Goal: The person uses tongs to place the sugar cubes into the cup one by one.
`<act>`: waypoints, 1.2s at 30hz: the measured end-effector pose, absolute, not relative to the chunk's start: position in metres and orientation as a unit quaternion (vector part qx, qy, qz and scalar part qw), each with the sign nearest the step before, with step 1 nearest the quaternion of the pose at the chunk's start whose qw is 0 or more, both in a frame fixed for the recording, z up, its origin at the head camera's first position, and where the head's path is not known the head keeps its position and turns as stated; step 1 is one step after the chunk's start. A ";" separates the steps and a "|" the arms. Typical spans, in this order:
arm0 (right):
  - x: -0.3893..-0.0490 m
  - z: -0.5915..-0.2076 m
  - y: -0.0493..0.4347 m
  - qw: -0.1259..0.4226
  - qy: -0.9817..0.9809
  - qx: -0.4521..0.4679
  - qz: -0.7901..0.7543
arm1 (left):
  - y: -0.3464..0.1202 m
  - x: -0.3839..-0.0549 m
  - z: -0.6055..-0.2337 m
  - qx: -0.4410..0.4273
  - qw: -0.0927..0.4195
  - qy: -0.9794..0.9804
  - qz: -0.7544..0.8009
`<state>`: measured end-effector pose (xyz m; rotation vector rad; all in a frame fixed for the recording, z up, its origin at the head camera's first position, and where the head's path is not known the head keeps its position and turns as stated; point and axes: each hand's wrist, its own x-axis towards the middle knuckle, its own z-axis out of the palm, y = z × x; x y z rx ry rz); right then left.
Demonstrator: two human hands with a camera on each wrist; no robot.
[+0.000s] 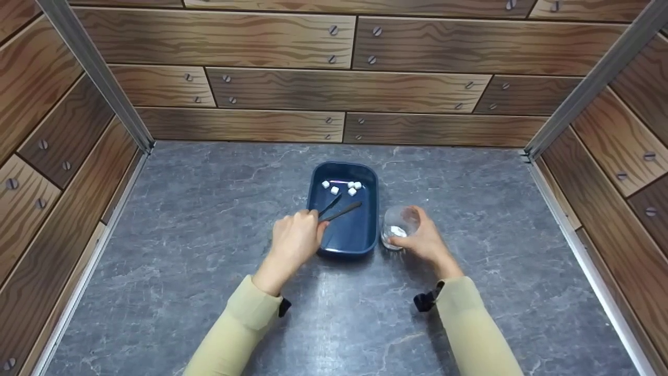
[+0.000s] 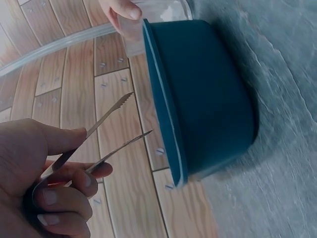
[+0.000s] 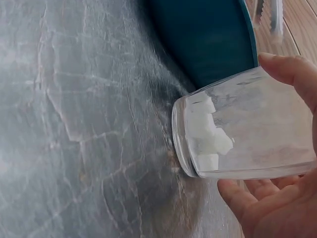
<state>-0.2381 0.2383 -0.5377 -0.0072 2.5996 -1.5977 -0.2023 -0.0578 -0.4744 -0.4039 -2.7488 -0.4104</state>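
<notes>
My left hand [image 1: 296,235] grips metal tongs [image 2: 110,113], whose two toothed arms stand apart with nothing between them. The tongs reach over the near left side of a dark blue rectangular tray [image 1: 348,232]. Several small white cubes [image 1: 335,190], resembling sugar cubes, lie toward the tray's far end. Just right of the tray, my right hand [image 1: 427,239] holds a clear glass [image 3: 267,124] around its side, thumb and fingers on opposite sides. White cubes [image 3: 205,131] are gathered at the bottom of the glass, which stands upright on the grey surface.
A grey marbled surface [image 1: 219,209] spreads around the tray and glass. Wood-patterned panels [image 1: 282,89] rise at the back and both sides, with metal edging [image 1: 589,266] along the side panels.
</notes>
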 end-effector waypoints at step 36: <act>-0.237 -0.544 0.227 -0.005 0.828 0.021 -0.561 | -0.055 -0.259 -0.497 -0.120 0.158 -0.979 -0.047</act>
